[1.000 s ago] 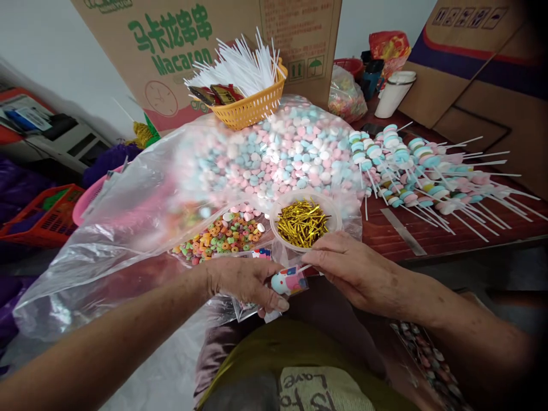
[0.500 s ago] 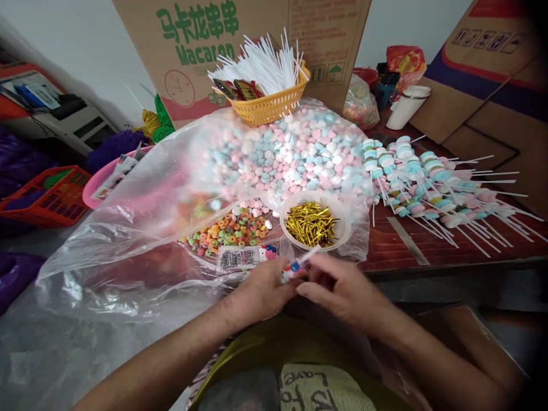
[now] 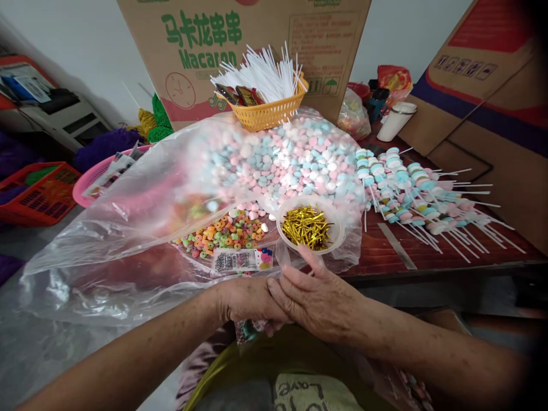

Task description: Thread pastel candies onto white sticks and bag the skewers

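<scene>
My left hand (image 3: pixel 256 299) is curled closed, low over my lap. Below its fingers hangs a clear printed packet (image 3: pixel 248 331) with coloured contents, partly hidden. My right hand (image 3: pixel 323 297) lies across the left one, its fingers apart and touching the back of it. Just beyond my hands a flat clear printed bag (image 3: pixel 240 260) rests on the plastic sheet. Close past my right fingers stands a round plastic tub (image 3: pixel 338 242) of gold twist ties (image 3: pixel 307 226). Loose ring-shaped cereal (image 3: pixel 222 233) lies to the left of the tub.
Pastel marshmallows (image 3: pixel 295 157) cover the sheet behind. A yellow basket (image 3: pixel 269 114) holds white sticks. Marshmallow skewers (image 3: pixel 411 188) are piled on the table's right side, near a white cup (image 3: pixel 397 121). Large cartons (image 3: pixel 274 28) stand behind. A pink basket (image 3: pixel 92 177) sits left.
Both hands have shifted left and lower, and my right hand now overlaps the left. The white stick and packet seen between them are mostly hidden; a packet shows below. The view has tilted slightly.
</scene>
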Motion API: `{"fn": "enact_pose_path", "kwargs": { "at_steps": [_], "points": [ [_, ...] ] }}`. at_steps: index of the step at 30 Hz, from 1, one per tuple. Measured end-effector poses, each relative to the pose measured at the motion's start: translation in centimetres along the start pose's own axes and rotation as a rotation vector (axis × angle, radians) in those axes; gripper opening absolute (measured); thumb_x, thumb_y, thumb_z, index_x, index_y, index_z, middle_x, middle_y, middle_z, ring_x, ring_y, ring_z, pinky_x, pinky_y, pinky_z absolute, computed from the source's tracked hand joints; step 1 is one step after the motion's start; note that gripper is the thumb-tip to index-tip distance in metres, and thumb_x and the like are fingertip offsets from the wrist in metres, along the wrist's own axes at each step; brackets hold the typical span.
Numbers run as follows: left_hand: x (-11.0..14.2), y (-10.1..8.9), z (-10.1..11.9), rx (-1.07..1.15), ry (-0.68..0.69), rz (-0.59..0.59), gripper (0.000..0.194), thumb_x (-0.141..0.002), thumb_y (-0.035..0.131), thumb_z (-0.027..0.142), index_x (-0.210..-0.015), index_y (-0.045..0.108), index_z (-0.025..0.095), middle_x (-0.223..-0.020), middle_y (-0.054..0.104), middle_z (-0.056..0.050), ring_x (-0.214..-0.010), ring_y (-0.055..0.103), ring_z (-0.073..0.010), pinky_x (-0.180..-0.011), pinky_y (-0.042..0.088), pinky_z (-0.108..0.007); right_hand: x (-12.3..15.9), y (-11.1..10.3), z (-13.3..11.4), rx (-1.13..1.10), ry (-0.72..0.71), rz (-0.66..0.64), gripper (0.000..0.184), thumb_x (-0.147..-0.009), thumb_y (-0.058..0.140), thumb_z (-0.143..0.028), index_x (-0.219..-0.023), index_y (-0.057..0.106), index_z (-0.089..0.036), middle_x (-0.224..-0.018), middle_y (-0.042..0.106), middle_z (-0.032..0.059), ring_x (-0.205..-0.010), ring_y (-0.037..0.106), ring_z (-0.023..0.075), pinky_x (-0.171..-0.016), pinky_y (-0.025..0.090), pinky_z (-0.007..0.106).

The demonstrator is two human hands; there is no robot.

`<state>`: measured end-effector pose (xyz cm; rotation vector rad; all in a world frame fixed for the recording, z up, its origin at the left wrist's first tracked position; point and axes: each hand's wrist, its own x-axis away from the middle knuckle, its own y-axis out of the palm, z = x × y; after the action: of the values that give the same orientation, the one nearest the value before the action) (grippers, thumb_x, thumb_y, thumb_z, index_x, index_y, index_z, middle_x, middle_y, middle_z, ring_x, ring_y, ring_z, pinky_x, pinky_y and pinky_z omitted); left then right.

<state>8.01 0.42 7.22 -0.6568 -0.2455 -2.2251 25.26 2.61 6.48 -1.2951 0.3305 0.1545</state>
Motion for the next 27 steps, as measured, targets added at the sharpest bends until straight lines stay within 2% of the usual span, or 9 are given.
{"fn": "enact_pose_path", "kwargs": {
  "at_steps": [4,6,9,12,15,17,20,24,27],
  "points": [
    [0.2,0.0,0.5,-0.228,-0.149,-0.174,0.007,-0.067,0.058,0.025,-0.064,0.056,0.019,-0.052,0.053,0.003,-0.048,0.051,-0.0122,-0.046,0.042,-0.022,0.4,1.1,-0.9,-0.220,0.024,-0.184,0.019,-0.080,0.043,-0.012,-0.085,0.062,-0.012,-0.075,0.063,0.0102,-0.070,0.054,0.0221,-0.080,0.043,0.051],
    [0.4,0.1,0.3,-0.637,-0.019,-0.009,0.007,-0.071,0.058,0.025,-0.073,0.058,0.019,-0.061,0.060,0.001,-0.056,0.056,-0.0158,-0.052,0.045,-0.025,0.6,1.1,-1.2,-0.520,0.250,-0.335,0.010,-0.073,0.049,-0.014,-0.071,0.058,-0.015,-0.064,0.060,0.0081,-0.061,0.053,0.0204,-0.067,0.046,0.043],
    [0.8,0.5,-0.9,-1.245,0.390,0.400,0.010,-0.079,0.053,0.019,-0.085,0.060,0.017,-0.071,0.064,-0.006,-0.063,0.059,-0.0189,-0.060,0.047,-0.031,0.7,0.9,-1.2,-0.886,0.548,-0.438,0.017,-0.076,0.039,-0.016,-0.062,0.048,-0.019,-0.045,0.044,-0.0025,-0.042,0.047,0.0133,-0.050,0.045,0.029],
    [0.8,0.6,-2.4,-1.392,0.850,0.680,0.020,-0.084,0.048,0.016,-0.101,0.059,0.017,-0.082,0.067,-0.009,-0.063,0.058,-0.0167,-0.059,0.045,-0.030,0.8,0.0,0.3,-1.329,0.740,-0.475,0.026,-0.083,0.026,-0.019,-0.062,0.042,-0.021,-0.038,0.031,-0.0078,-0.032,0.039,0.0109,-0.040,0.042,0.024],
    [0.3,0.6,-3.0,-0.995,0.824,0.853,0.020,-0.086,0.046,0.017,-0.098,0.061,0.018,-0.083,0.067,-0.007,-0.068,0.059,-0.0159,-0.061,0.045,-0.029,0.7,-0.9,4.1,-1.414,0.786,-0.400,0.031,-0.088,0.033,-0.034,-0.072,0.055,-0.018,-0.056,0.055,-0.0010,-0.052,0.055,0.0128,-0.052,0.046,0.024],
    [-0.4,0.6,-2.8,-0.511,0.561,0.864,0.019,-0.087,0.046,0.023,-0.090,0.064,0.019,-0.077,0.065,-0.004,-0.068,0.058,-0.0144,-0.063,0.046,-0.027,0.2,-0.4,7.0,-0.873,0.858,-0.277,0.028,-0.089,0.039,-0.033,-0.079,0.060,-0.016,-0.076,0.062,0.0048,-0.072,0.058,0.0148,-0.063,0.045,0.025],
    [-1.3,0.5,-2.1,0.142,0.234,0.766,0.021,-0.081,0.055,0.036,-0.081,0.065,0.018,-0.067,0.057,0.000,-0.058,0.052,-0.0108,-0.056,0.044,-0.023,-0.6,2.0,9.9,-0.250,0.927,-0.368,0.022,-0.084,0.045,-0.018,-0.071,0.063,-0.015,-0.082,0.063,0.0105,-0.082,0.057,0.0185,-0.067,0.042,0.026],
    [-1.5,0.1,-1.7,0.551,0.141,0.685,0.027,-0.069,0.066,0.041,-0.077,0.062,0.015,-0.067,0.054,0.001,-0.051,0.048,-0.0067,-0.045,0.034,-0.019,-0.5,4.4,10.7,-0.212,0.909,-0.402,0.025,-0.083,0.047,-0.018,-0.066,0.064,-0.016,-0.080,0.063,0.0093,-0.081,0.057,0.0182,-0.066,0.041,0.026],
    [-1.7,-0.3,-2.0,0.712,0.181,0.652,0.026,-0.065,0.069,0.038,-0.075,0.060,0.015,-0.067,0.056,0.002,-0.047,0.049,-0.0061,-0.043,0.034,-0.018,0.2,3.9,10.2,-0.319,0.856,-0.204,0.030,-0.089,0.041,-0.024,-0.071,0.065,-0.016,-0.086,0.062,0.0080,-0.082,0.057,0.0170,-0.071,0.042,0.027]
  ]
}}
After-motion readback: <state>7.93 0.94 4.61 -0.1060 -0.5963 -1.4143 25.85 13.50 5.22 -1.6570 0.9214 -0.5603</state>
